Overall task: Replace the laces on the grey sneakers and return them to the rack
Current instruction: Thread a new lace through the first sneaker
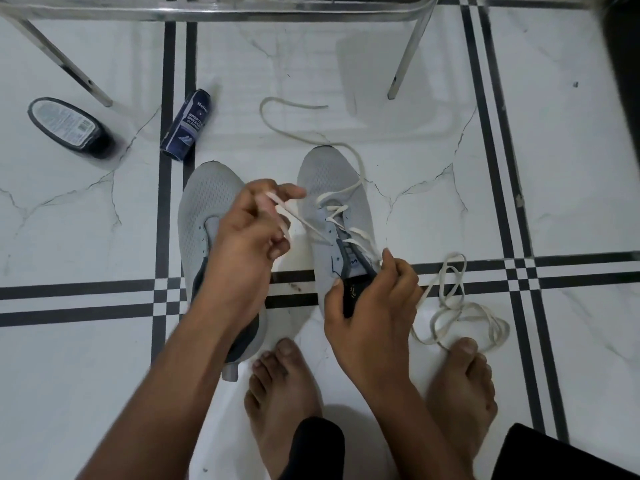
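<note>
Lacing was only partway up the right-hand grey sneaker [332,188] at this point, with the left hand [247,233] pinching one cream lace end [277,202] and drawing it out sideways, and the right hand [367,306] gripping the tongue and collar of that same shoe to keep it steady. The other sneaker [204,216] sat just beside it on the tiled floor [86,209], half hidden under the left forearm and showing no lace at all. Biggest risk looked like uneven ends: the far end of the lace [294,109] trailed off in a long loop toward the rack, so a hard tug on the near side could drag it short or pull it clean out of an eyelet. A second loose lace [457,306] lay in a tangled heap right by the person's bare foot [464,382] (easy to tread on or knot up worse). Room-wise it was decent: open tile to the right, but the rack legs [408,53] stood close ahead, and a sneaker cleaner can [187,124] plus a dark polish bottle [69,126] lay off to the left, both near enough for a swinging elbow or shoe to knock. Neither shoe was back on the rack yet.
</note>
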A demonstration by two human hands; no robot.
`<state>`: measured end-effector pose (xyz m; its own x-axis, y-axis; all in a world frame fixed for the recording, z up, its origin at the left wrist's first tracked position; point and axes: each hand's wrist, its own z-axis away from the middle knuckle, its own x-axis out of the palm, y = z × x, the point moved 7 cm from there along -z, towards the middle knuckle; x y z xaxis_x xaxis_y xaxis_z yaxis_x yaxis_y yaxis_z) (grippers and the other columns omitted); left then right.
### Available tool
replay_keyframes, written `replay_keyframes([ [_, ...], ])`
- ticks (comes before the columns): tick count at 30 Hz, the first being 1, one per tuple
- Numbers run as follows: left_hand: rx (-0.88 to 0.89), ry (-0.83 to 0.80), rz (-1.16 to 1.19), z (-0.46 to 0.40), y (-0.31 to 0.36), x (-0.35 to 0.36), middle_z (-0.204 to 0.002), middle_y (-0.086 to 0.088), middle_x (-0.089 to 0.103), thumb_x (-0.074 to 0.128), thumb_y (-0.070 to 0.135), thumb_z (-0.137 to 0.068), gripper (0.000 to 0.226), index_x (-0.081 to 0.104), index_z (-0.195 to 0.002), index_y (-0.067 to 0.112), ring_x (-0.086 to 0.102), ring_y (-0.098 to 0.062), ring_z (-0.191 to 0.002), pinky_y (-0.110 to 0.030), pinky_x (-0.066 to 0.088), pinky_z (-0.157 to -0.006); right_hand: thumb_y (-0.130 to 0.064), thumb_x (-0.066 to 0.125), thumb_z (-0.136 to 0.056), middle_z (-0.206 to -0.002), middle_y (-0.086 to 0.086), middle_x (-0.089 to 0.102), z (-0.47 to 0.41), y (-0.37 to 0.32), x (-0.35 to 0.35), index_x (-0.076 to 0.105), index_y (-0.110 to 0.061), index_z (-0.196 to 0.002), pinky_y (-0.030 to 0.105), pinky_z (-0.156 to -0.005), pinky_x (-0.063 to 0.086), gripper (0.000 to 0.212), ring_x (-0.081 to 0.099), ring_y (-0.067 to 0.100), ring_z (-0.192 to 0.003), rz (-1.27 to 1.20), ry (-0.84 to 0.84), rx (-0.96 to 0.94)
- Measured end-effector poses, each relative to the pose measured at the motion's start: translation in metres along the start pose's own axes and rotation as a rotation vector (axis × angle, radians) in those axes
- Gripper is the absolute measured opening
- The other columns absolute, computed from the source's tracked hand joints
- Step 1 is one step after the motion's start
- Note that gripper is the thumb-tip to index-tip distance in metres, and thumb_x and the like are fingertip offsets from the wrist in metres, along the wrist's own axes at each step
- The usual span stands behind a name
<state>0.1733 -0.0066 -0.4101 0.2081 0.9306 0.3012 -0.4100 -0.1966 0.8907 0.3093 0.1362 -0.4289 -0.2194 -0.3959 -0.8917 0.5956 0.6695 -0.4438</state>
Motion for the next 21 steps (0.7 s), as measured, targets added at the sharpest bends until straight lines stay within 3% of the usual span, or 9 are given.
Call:
replay_keyframes([
  [1, -0.046, 0.005, 0.124, 0.001, 0.005, -0.002, -0.082, 0.011, 0.062, 0.047, 0.027, -0.11, 0.012, 0.054, -0.101, 0.023, 0.033, -0.009, -0.065, -0.026, 0.023, -0.061, -0.043, 0.067, -0.096, -0.147, 0.019, 0.04, 0.0, 0.0, 0.0, 0.037, 0.001, -0.155, 0.049, -0.104, 0.048, 0.08, 0.045, 0.036, -0.129, -0.002, 0.005, 0.006],
  [2, -0.051, 0.037, 0.033, 0.003, 0.01, -0.005, -0.073, 0.011, 0.056, 0.049, 0.033, -0.11, 0.014, 0.052, -0.1, 0.025, 0.034, -0.009, -0.062, -0.027, 0.023, -0.058, -0.042, 0.067, -0.096, -0.147, 0.019, 0.04, 0.0, -0.002, 0.0, 0.036, 0.001, -0.155, 0.049, -0.104, 0.048, 0.08, 0.045, 0.037, -0.129, -0.005, 0.004, 0.01],
  [5, 0.071, -0.016, -0.794, 0.001, 0.001, 0.001, -0.062, 0.01, 0.053, 0.064, 0.055, -0.103, 0.017, 0.06, -0.108, 0.04, 0.046, -0.005, -0.053, -0.029, 0.042, -0.054, -0.039, 0.064, -0.095, -0.146, 0.019, 0.042, -0.003, -0.007, 0.003, 0.038, 0.001, -0.155, 0.048, -0.103, 0.046, 0.077, 0.045, 0.038, -0.128, 0.005, -0.013, 0.007],
  [7, 0.134, -0.031, -1.023, 0.001, -0.01, 0.01, -0.058, 0.013, 0.058, 0.069, 0.057, -0.099, 0.014, 0.071, -0.103, 0.043, 0.054, -0.004, -0.055, -0.028, 0.043, -0.058, -0.039, 0.062, -0.095, -0.144, 0.018, 0.044, -0.003, -0.008, 0.003, 0.04, 0.0, -0.153, 0.046, -0.101, 0.044, 0.074, 0.045, 0.037, -0.125, 0.024, -0.023, -0.003],
  [12, 0.126, 0.048, -0.787, -0.001, -0.026, 0.014, -0.061, 0.02, 0.06, 0.069, 0.033, -0.104, 0.014, 0.074, -0.091, 0.034, 0.051, -0.001, -0.054, -0.024, 0.043, -0.062, -0.039, 0.062, -0.095, -0.144, 0.018, 0.047, -0.002, -0.006, 0.003, 0.043, 0.0, -0.152, 0.046, -0.099, 0.047, 0.071, 0.048, 0.037, -0.125, 0.034, -0.029, 0.006],
  [15, -0.017, 0.101, -0.143, -0.006, -0.014, 0.002, -0.086, 0.013, 0.06, 0.053, 0.023, -0.111, 0.018, 0.064, -0.098, 0.026, 0.041, -0.007, -0.068, -0.022, 0.036, -0.062, -0.039, 0.06, -0.096, -0.143, 0.016, 0.048, -0.002, -0.006, 0.003, 0.046, -0.001, -0.15, 0.045, -0.097, 0.05, 0.068, 0.05, 0.035, -0.124, 0.022, -0.022, 0.017],
  [17, -0.055, 0.072, 0.09, -0.01, -0.005, -0.004, -0.1, 0.01, 0.067, 0.049, 0.025, -0.109, 0.015, 0.059, -0.098, 0.024, 0.037, -0.008, -0.067, -0.023, 0.033, -0.06, -0.039, 0.06, -0.096, -0.142, 0.015, 0.049, -0.002, -0.007, 0.003, 0.048, -0.002, -0.148, 0.044, -0.095, 0.051, 0.065, 0.05, 0.034, -0.123, 0.015, -0.022, 0.014],
  [19, -0.052, 0.059, -0.153, -0.011, -0.003, -0.002, -0.086, 0.012, 0.068, 0.049, 0.03, -0.113, 0.017, 0.058, -0.099, 0.025, 0.044, -0.009, -0.061, -0.027, 0.039, -0.061, -0.038, 0.06, -0.096, -0.141, 0.014, 0.049, -0.003, -0.008, 0.003, 0.05, -0.002, -0.146, 0.044, -0.093, 0.051, 0.063, 0.05, 0.034, -0.121, 0.011, -0.019, 0.013],
  [21, 0.018, 0.016, -0.661, -0.008, -0.013, 0.005, -0.083, 0.013, 0.066, 0.058, 0.047, -0.108, 0.01, 0.062, -0.107, 0.038, 0.058, -0.005, -0.068, -0.029, 0.05, -0.069, -0.038, 0.059, -0.095, -0.141, 0.014, 0.049, -0.004, -0.008, 0.004, 0.05, -0.002, -0.146, 0.045, -0.092, 0.051, 0.063, 0.051, 0.034, -0.121, 0.018, -0.019, 0.017],
])
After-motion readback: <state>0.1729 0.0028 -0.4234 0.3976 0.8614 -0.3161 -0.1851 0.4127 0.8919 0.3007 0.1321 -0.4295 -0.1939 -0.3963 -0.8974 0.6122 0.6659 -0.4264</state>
